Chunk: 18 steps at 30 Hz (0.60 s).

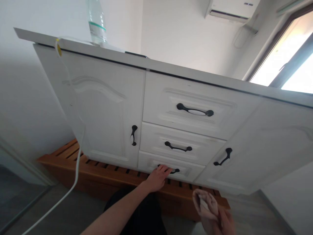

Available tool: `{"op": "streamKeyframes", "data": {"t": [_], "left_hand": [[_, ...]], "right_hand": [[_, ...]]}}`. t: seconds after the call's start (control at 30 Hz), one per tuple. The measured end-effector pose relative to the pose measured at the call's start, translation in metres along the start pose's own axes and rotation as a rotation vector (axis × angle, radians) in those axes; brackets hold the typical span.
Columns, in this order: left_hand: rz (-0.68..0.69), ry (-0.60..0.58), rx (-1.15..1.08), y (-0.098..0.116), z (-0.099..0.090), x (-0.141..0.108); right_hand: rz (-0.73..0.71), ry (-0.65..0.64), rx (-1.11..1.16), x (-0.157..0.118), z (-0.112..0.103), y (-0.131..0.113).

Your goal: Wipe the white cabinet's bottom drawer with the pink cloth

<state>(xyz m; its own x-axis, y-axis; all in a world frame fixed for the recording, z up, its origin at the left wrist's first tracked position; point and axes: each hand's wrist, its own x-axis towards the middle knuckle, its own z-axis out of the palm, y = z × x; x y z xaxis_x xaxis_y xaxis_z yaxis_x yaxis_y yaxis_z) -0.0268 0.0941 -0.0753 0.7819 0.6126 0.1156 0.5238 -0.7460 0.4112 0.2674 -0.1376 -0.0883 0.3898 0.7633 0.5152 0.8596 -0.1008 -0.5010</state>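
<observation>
Handle (175, 171) of the lowest drawer (189, 170), in the middle column of the white cabinet (105, 111), is being touched by the left hand (158, 178), the fingers bent over its left part; whether they are being closed around it cannot be told. A pinkish cloth (207, 209) is being held bunched in the closed right hand (226, 222), to the right. The step in hand is being judged as gripping the handle; for a pull, fingers hooked firmly behind it would be called for. No legible brand is being shown: the label (98, 33) on the bottle (96, 13) and the dark marking (248, 4) on the air conditioner (231, 8) are being left unreadable.
</observation>
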Motion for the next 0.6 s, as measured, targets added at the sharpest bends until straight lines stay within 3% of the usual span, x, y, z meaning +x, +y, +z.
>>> {"op": "streamKeyframes", "data": {"t": [0.1, 0.2, 0.27, 0.37, 0.47, 0.53, 0.6], "left_hand": [[0.02, -0.024, -0.023, 0.006, -0.009, -0.002], [-0.039, 0.087, -0.006, 0.01, -0.003, -0.033], [-0.108, 0.208, 0.013, 0.005, 0.02, -0.072], [-0.293, 0.262, 0.057, -0.015, 0.078, -0.145], [-0.605, 0.212, 0.12, -0.035, 0.129, -0.2], [-0.652, 0.15, 0.138, -0.039, 0.142, -0.216], [-0.619, 0.066, 0.162, -0.037, 0.14, -0.217]], "right_hand": [[0.023, 0.152, 0.01, 0.044, 0.011, -0.028], [-0.084, 0.282, 0.036, 0.09, 0.042, -0.045], [-0.199, 0.319, 0.056, 0.11, 0.072, -0.051], [-0.366, 0.264, 0.079, 0.118, 0.12, -0.07], [-0.519, 0.15, 0.06, 0.111, 0.16, -0.12], [-0.534, 0.106, 0.007, 0.104, 0.182, -0.169], [-0.533, 0.011, -0.055, 0.1, 0.201, -0.221]]}}
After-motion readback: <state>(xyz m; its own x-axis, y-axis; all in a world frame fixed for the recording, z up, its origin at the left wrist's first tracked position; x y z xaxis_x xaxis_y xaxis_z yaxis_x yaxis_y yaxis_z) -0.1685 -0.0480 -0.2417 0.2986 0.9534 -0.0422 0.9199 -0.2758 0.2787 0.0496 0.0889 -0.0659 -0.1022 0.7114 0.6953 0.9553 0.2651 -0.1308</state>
